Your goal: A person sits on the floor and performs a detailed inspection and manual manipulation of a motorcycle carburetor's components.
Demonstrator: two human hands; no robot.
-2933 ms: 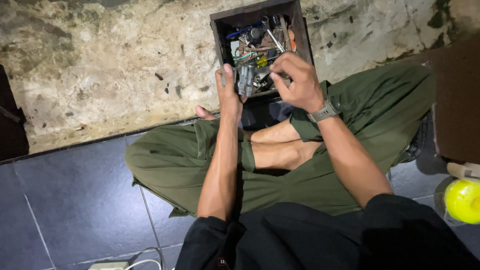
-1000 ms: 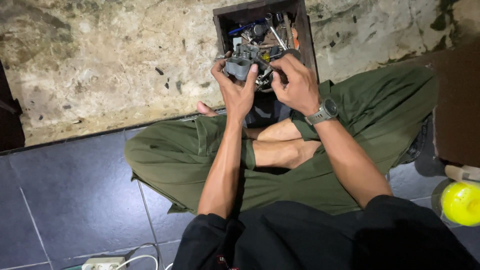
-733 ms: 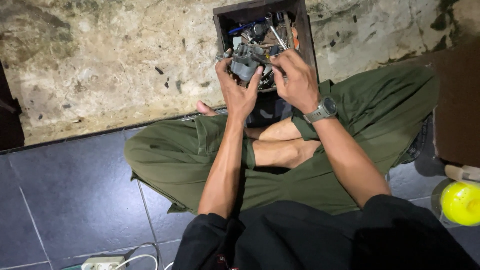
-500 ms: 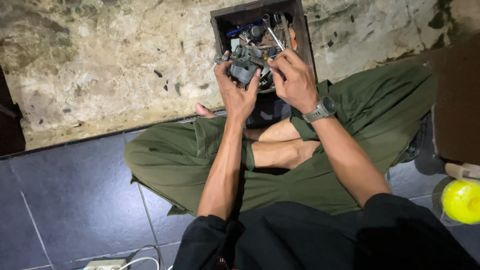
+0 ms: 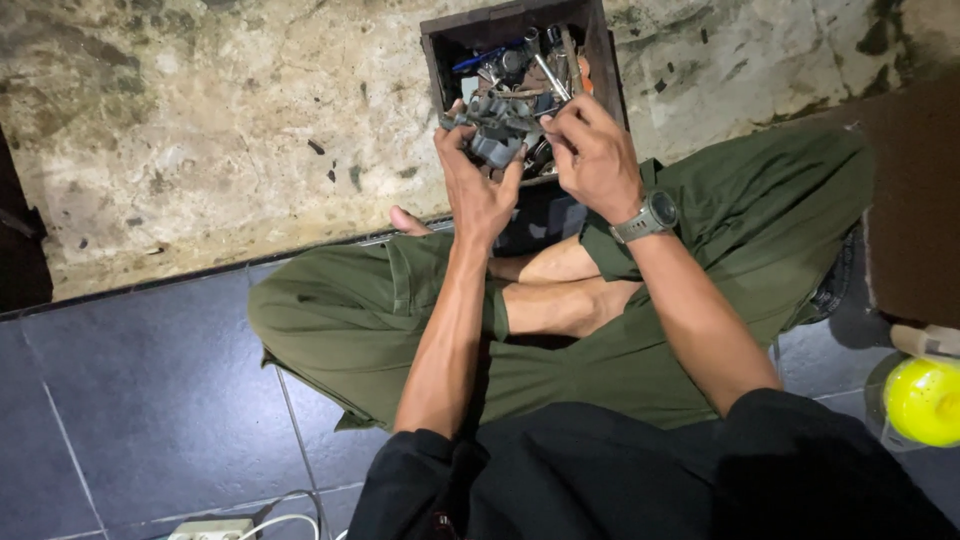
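Note:
A dark open box full of metal tools and small parts stands on the rough concrete floor in front of my crossed legs. My left hand holds a grey metal part up over the box's near edge, palm towards me. On the part's right side my right hand, with a wristwatch, has its fingers curled; whether they grip the part or a tool is hidden.
I sit cross-legged in green trousers on dark floor tiles. A yellow round object lies at the right edge. A white power strip with a cable lies at the bottom left. A brown surface stands at the right.
Both hands first dug in the box. The left hand then took hold of the grey part and raised it, and the right hand came to its side.

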